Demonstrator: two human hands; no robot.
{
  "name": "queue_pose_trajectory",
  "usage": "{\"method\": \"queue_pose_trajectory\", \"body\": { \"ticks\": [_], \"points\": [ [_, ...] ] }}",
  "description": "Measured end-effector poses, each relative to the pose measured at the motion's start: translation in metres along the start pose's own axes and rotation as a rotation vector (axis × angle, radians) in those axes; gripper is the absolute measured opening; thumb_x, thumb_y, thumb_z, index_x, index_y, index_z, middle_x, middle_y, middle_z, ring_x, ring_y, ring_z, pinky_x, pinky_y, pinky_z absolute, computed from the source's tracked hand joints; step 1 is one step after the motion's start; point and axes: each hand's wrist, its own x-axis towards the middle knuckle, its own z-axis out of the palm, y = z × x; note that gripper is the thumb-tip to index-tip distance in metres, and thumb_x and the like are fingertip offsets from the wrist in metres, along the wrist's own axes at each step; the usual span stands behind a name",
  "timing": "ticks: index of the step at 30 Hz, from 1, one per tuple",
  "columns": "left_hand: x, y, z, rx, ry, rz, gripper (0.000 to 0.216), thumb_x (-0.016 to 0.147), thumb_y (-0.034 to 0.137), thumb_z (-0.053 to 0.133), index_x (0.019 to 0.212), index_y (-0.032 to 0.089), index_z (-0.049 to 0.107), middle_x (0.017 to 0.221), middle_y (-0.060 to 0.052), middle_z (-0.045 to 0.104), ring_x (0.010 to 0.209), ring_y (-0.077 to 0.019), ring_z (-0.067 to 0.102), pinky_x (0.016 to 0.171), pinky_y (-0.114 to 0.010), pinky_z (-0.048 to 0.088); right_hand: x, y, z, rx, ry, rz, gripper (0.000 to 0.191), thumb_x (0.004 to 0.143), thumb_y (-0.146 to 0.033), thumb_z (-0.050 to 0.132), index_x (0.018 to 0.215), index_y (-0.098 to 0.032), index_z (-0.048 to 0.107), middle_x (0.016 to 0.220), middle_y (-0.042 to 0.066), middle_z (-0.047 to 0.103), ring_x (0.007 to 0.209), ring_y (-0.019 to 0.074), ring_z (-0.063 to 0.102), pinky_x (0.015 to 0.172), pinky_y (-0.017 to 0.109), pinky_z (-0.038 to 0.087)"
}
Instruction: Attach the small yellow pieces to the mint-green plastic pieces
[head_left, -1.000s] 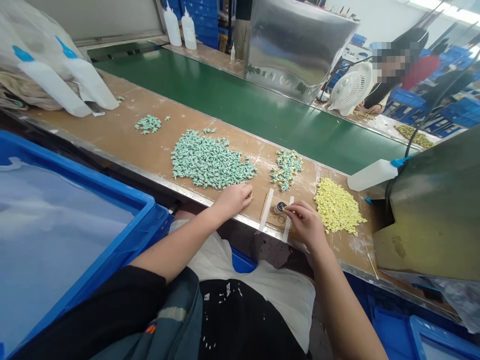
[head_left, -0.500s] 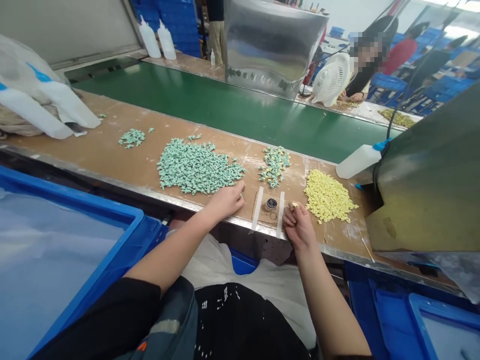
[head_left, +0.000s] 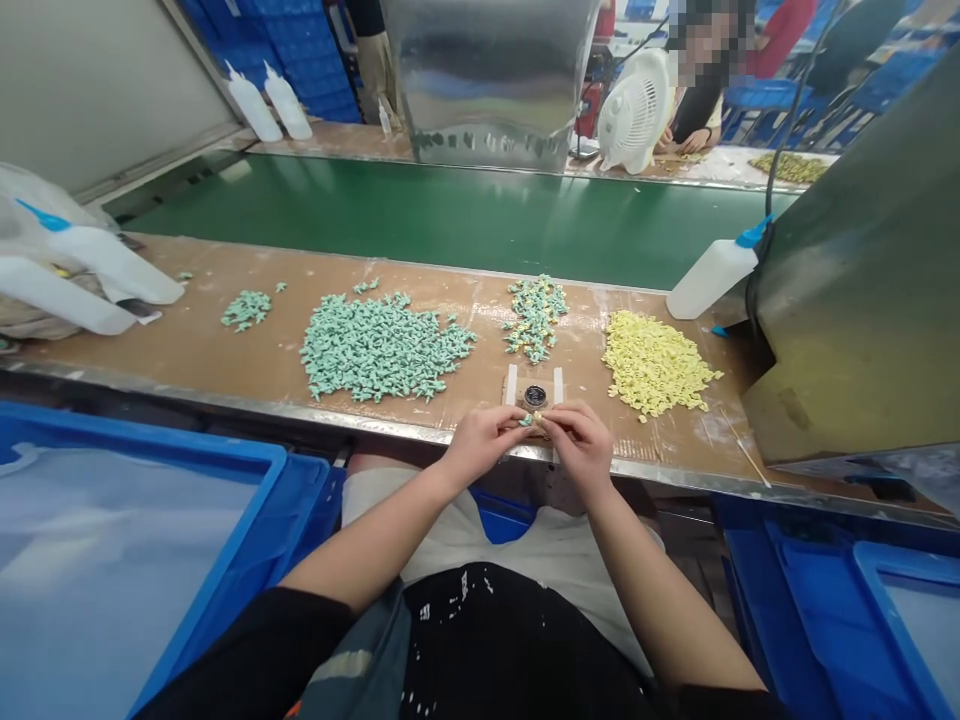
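Observation:
My left hand (head_left: pixel 487 440) pinches a small green piece (head_left: pixel 526 421) between thumb and fingertips. Facing it, my right hand (head_left: pixel 581 442) is closed on a small yellow piece (head_left: pixel 538 417), and the two pieces meet or nearly meet. Just beyond my fingertips sits a small round pot with dark contents (head_left: pixel 535 397), between two strips of white tape (head_left: pixel 558 384). A large pile of green pieces (head_left: pixel 382 350) lies to the left, and a pile of yellow pieces (head_left: pixel 656 362) to the right. Behind the pot is a smaller heap of mixed green and yellow pieces (head_left: pixel 535 315).
A green conveyor belt (head_left: pixel 450 220) runs behind the cardboard-covered table (head_left: pixel 225 380). White squeeze bottles (head_left: pixel 709 280) stand at the right and lie at the left. A metal housing (head_left: pixel 862 300) borders the right. Blue bins (head_left: pixel 277 460) flank me. Across the belt, a person works beside a fan (head_left: pixel 636 115).
My left hand has come right from the edge of the green pile, and my right hand has moved left. Both now meet in front of the pot. The camera view has shifted.

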Motion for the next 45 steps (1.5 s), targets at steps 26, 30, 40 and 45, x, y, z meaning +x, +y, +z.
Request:
{"method": "queue_pose_trajectory", "body": {
  "ticks": [26,30,40,45],
  "points": [
    [-0.006,-0.012,-0.010,0.149,-0.077,0.149,0.025,0.096,0.036,0.065,0.105,0.018,0.079,0.085,-0.004,0.078,0.074,-0.0142,0.068,0.071,-0.023,0.048,0.000,0.000,0.004,0.016,-0.236,-0.030,0.011,0.098,-0.027,0.070,0.088,-0.024,0.069,0.090,0.004,0.071,0.082,0.0182,0.069,0.069,0.031,0.055],
    [-0.006,-0.006,-0.012,0.066,-0.136,0.071,0.041,0.091,0.048,0.068,0.117,0.016,0.074,0.075,-0.001,0.071,0.061,-0.0119,0.060,0.061,-0.023,0.045,0.001,0.000,0.003,0.001,-0.235,0.006,0.011,0.098,-0.032,0.069,0.091,-0.024,0.069,0.093,0.005,0.070,0.083,0.0186,0.067,0.068,0.031,0.055],
    [0.004,-0.007,-0.019,-0.187,-0.094,-0.034,0.053,0.095,0.068,0.058,0.085,0.017,0.066,0.073,-0.003,0.068,0.063,-0.0114,0.056,0.062,-0.024,0.045,-0.007,0.002,-0.015,-0.073,-0.242,-0.127,0.023,0.102,-0.035,0.064,0.122,-0.026,0.072,0.106,0.006,0.071,0.068,0.0127,0.061,0.059,0.026,0.052],
    [0.005,-0.006,-0.028,0.005,-0.014,0.034,0.051,0.100,0.065,0.049,0.083,0.018,0.061,0.072,0.000,0.061,0.068,-0.0133,0.056,0.067,-0.025,0.045,-0.008,0.017,-0.086,-0.613,0.098,0.002,0.028,0.104,-0.042,0.058,0.109,-0.021,0.076,0.095,0.008,0.073,0.075,0.0177,0.066,0.062,0.028,0.045]
  ]
}}
